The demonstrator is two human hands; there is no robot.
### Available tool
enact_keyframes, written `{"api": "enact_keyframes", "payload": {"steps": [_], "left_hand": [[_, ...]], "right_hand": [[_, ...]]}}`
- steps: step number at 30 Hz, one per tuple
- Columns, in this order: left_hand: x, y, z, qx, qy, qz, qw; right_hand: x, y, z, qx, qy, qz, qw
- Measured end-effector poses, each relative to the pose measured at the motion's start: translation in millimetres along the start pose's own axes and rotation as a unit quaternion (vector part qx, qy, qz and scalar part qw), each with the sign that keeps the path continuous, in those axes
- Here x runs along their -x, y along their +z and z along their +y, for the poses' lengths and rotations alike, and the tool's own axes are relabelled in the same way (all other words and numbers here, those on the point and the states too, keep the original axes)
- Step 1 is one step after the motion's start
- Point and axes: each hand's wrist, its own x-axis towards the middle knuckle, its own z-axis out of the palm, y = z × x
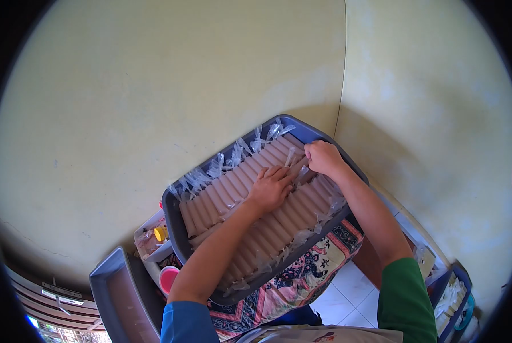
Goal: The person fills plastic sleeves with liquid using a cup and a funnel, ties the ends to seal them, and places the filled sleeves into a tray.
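Observation:
A large grey plastic tub [169, 214] holds rows of slim, clear plastic tubes filled with a pale brown-pink liquid [224, 191]. Their loose, twisted plastic ends [215, 166] stick up along the tub's sides. My left hand [271, 190] lies over the middle of the rows, fingers stretched across the tubes. Near the far right corner, my right hand [323, 157] is closed, its fingertips pressed together at the end of a filled tube [298, 166]. That tube lies at a slant between the hands. My right fingers partly hide the grip.
A patterned cloth [302, 281] lies beneath the tub. To the left are a long grey container of similar liquid [125, 297], a pink cup [168, 278] and a box with a yellow-lidded item [161, 233]. Walls [170, 86] rise behind; a dark crate [454, 294] stands lower right.

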Motion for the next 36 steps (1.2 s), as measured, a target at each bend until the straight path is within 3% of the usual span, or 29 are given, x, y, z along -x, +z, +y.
{"api": "enact_keyframes", "payload": {"steps": [11, 15, 19, 24, 31, 36], "left_hand": [[-3.4, -6.0, -3.1, -0.024, -0.006, 0.008, 1.000], [-5.5, -15.4, -0.6, -0.041, -0.021, 0.038, 0.998], [1.9, -33.1, 2.7, -0.048, -0.069, 0.043, 0.996], [18.0, -81.5, 17.4, 0.009, -0.139, 0.002, 0.990], [80.0, -128.0, 52.3, 0.074, -0.123, 0.095, 0.985], [145.0, -137.4, 78.8, 0.086, -0.152, 0.161, 0.972]], "right_hand": [[-1.9, -0.7, -3.5, -0.023, -0.033, 0.051, 0.998], [0.7, -7.1, -10.5, -0.092, -0.072, 0.133, 0.984], [7.1, -14.1, -20.0, -0.121, -0.090, 0.192, 0.970], [37.8, -33.8, -58.3, -0.161, -0.064, 0.187, 0.967], [79.6, -46.6, -121.0, -0.211, -0.110, 0.229, 0.944], [102.3, -36.6, -177.7, -0.292, -0.149, 0.195, 0.924]]}}
